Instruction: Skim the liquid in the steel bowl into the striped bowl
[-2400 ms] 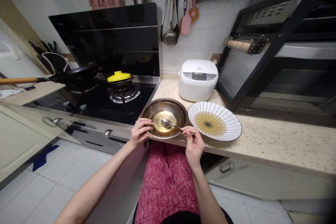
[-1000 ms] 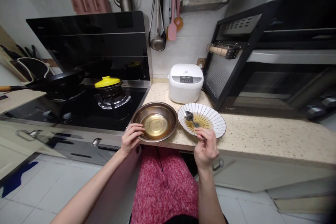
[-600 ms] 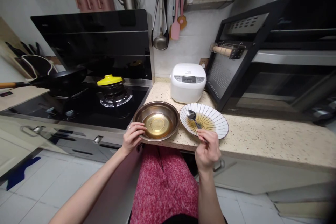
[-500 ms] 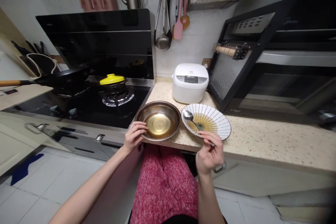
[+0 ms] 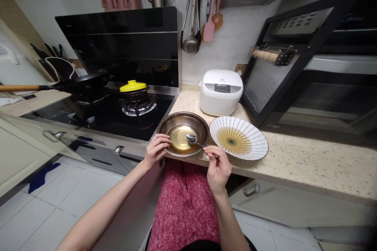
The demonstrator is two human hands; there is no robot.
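A round metal bowl [image 5: 203, 125] with yellowish liquid in it sits at the counter's front edge. My left hand [image 5: 156, 150] grips its near left rim, fingers over the edge and thumb out of sight. In my right hand [image 5: 219, 166] is a metal spoon [image 5: 192, 139], pinched by its handle. The spoon's head is over the liquid; whether it touches the surface I cannot tell. To the right of the bowl lies a white plate with dark radiating lines [image 5: 256, 141], holding a pool of yellowish liquid in its middle.
Behind the bowl and plate stands a white rice cooker [image 5: 220, 94]. At left, the black gas stove [image 5: 129, 125] carries a small pot with a yellow lid [image 5: 133, 85] and a wok [image 5: 85, 82] whose wooden handle points left. A dark rack [image 5: 256, 74] borders the counter's right.
My right hand has carried the spoon leftward from above the plate to above the bowl. My left hand stays on the bowl's rim. The camera view has shifted slightly.
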